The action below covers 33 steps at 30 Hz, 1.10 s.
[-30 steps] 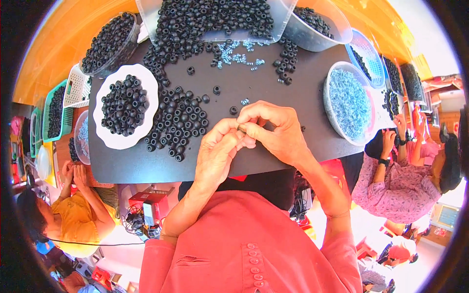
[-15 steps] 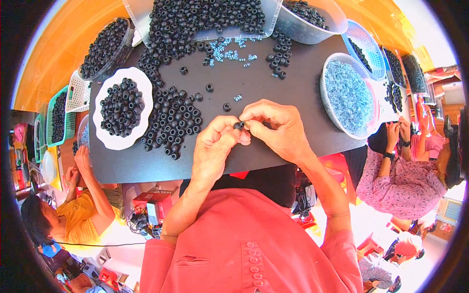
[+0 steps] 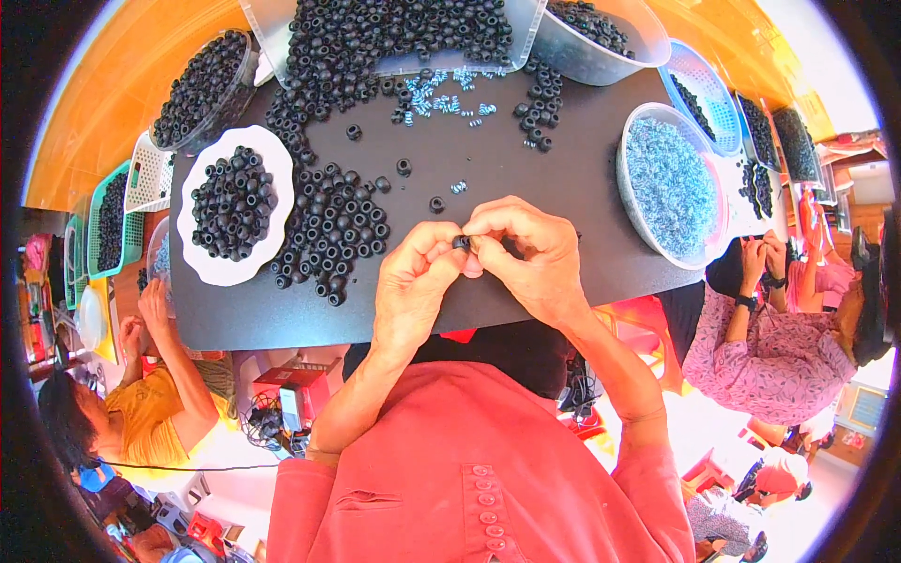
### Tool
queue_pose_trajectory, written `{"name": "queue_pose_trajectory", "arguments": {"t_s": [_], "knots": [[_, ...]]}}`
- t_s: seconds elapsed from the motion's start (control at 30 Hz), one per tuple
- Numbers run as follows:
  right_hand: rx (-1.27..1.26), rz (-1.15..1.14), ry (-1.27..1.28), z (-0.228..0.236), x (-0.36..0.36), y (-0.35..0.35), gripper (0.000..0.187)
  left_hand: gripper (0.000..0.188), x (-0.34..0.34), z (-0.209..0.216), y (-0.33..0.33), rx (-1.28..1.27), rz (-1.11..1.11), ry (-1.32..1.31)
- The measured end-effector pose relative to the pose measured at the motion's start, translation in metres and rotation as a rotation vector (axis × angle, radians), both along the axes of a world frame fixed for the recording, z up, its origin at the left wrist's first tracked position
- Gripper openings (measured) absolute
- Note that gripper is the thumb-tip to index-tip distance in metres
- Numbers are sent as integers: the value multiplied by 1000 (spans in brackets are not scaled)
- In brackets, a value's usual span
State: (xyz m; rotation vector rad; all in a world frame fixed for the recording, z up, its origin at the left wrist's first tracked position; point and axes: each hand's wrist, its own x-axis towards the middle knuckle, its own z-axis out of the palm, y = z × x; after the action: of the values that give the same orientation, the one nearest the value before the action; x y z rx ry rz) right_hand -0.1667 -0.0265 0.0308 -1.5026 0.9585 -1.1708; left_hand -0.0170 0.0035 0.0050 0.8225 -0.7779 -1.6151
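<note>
Over the near part of the dark table, my two hands meet at the fingertips. A small black hollow rounded piece (image 3: 461, 242) sits pinched between the thumb and fingers of my left hand (image 3: 413, 277). My right hand (image 3: 535, 263) is closed in a pinch, with its thumb and index tips against the piece. Whatever lies between those tips is hidden. Just beyond the hands lie a loose black piece (image 3: 436, 204) and a small coil spring (image 3: 458, 187). To the left spreads a pile of black pieces (image 3: 333, 220) beside a white scalloped plate (image 3: 223, 270) heaped with more.
At the far edge, a clear bin (image 3: 518, 58) spills black pieces near scattered springs (image 3: 432, 101). A round tub (image 3: 627, 202) of springs stands at right. More tubs and baskets line the far corners. Co-workers sit left (image 3: 155, 413) and right (image 3: 765, 352).
My hands stay together, with the fingertips drawn slightly closer around the black piece. The right fingers have shifted a little, and the view has moved very slightly.
</note>
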Motion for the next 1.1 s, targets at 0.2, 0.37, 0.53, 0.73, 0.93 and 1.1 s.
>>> {"name": "queue_pose_trajectory", "arguments": {"t_s": [0.2, 0.37, 0.53, 0.73, 0.93, 1.1], "knots": [[43, 5, -131, -9, 4, 8, 15, 11, 0, -1, 1, -53, -1, 10], [55, -75, -210, -7, 10, 10, 14, 10, -1, 0, 1, -38, 11, 51], [104, -65, -217, -12, 12, 12, 14, 10, 0, 2, 2, -41, 16, 28], [-9, -84, -110, -18, 15, 11, 17, 11, -1, 2, 2, -19, 42, 59], [5, -80, -137, -15, 15, 12, 22, 16, 1, 4, 1, 18, 32, 59], [-159, -50, 97, -17, 6, 9, 32, 22, 1, 0, 0, 18, 25, 110]]}}
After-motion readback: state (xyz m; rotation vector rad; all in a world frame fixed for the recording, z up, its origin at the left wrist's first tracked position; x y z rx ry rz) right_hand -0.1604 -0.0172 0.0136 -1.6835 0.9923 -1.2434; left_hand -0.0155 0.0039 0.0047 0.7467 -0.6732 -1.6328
